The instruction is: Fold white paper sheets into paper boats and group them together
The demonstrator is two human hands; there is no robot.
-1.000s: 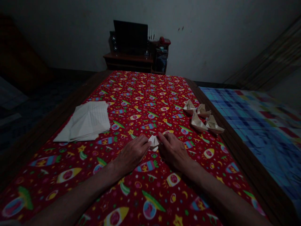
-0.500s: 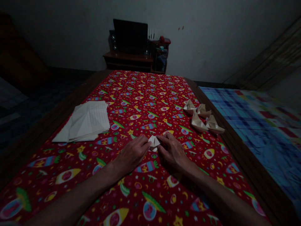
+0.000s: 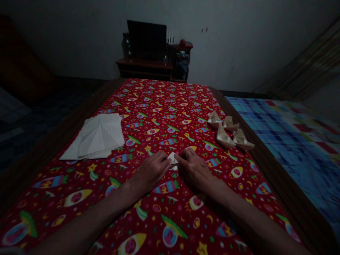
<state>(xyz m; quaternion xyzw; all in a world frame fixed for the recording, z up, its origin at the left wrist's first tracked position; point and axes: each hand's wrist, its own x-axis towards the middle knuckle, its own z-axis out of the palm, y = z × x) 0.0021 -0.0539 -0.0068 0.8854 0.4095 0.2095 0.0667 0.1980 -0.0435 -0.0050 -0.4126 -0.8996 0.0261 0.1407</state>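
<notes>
Between my two hands is a small piece of folded white paper, low over the red patterned cloth. My left hand pinches its left side between thumb and fingers. From the right, my right hand has its fingers closed on the other side. Part of the paper is hidden behind the fingertips. Several folded paper boats stand grouped to the right, near the cloth's edge. On the left lies a stack of paper sheets, the top one creased and printed with lines.
Dark wooden edging runs along the cloth's right side, with a blue checked fabric beyond it. Against the far wall, a black screen and speakers stand on a wooden desk. A red object sits beside them.
The fingers of my right hand have drawn in closer and curled over the paper's right side. My left hand keeps its pinch. The boats and the stack look the same.
</notes>
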